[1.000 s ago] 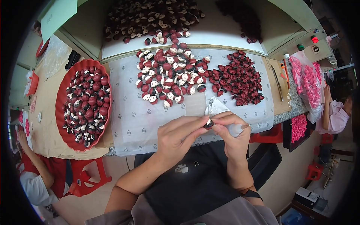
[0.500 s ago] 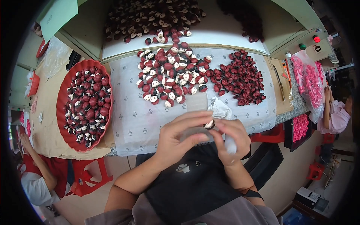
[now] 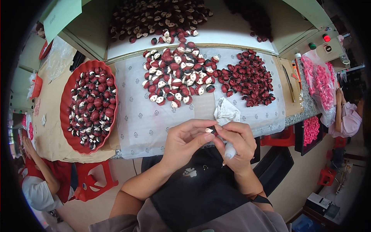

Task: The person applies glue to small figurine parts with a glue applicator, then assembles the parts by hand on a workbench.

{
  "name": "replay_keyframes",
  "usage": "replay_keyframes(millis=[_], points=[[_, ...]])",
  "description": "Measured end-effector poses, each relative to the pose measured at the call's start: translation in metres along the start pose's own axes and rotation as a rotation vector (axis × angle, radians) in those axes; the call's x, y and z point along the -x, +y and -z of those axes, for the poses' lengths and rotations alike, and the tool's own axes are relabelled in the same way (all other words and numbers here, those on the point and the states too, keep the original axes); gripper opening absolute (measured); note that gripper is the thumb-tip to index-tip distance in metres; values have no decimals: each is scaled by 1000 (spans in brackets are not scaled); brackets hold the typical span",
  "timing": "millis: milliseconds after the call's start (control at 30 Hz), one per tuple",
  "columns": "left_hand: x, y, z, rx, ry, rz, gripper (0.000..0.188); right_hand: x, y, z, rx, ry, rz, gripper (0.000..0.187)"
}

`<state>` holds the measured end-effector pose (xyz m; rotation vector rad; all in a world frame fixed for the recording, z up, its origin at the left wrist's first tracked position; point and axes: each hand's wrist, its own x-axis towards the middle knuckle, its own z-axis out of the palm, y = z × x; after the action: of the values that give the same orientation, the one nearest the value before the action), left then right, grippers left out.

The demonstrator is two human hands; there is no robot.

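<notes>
Black-white piece (image 3: 210, 130) in left grip (image 3: 183, 143), bottle (image 3: 230, 150) in right grip (image 3: 240, 146), both partly hidden.

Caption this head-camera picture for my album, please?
Left hand and right hand meet at a small piece, pale bottle in the right, before heaped red, black and white pieces.

1. On the thin white rectangular sheet (image 3: 164, 120) covering the grey speckled stone counter (image 3: 308, 103): spaced, small dark signs resembling recycling marks.
2. On the pale green rectangular paper (image 3: 61, 17): a faint line of marks, too blurred to read.
3. On the black round switch (image 3: 328, 48) of the cream metal panel (image 3: 320, 52): a pale bar.
4. On the red plastic stool (image 3: 87, 171): a small blue-and-white mark (image 3: 84, 186), too small to read.
5. Impossible to read any word or number.
</notes>
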<state>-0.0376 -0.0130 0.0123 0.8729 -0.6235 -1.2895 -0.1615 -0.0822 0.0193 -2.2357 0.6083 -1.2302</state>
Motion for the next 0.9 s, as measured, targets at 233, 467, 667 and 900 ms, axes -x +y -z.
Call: replay_keyframes(millis=[233, 467, 667, 900], points=[[20, 2, 20, -47, 139, -15, 24, -2, -4, -13, -105, -204, -96, 28], [64, 75, 81, -875, 728, -664, 22, -22, 14, -1, -100, -200, -238, 18], [117, 99, 127, -1386, 1070, -694, 21, -38, 35, -7, 16, -103, -218, 14], [101, 99, 143, -1887, 638, -622, 30, -45, 47, -20, 159, -124, -163, 17]])
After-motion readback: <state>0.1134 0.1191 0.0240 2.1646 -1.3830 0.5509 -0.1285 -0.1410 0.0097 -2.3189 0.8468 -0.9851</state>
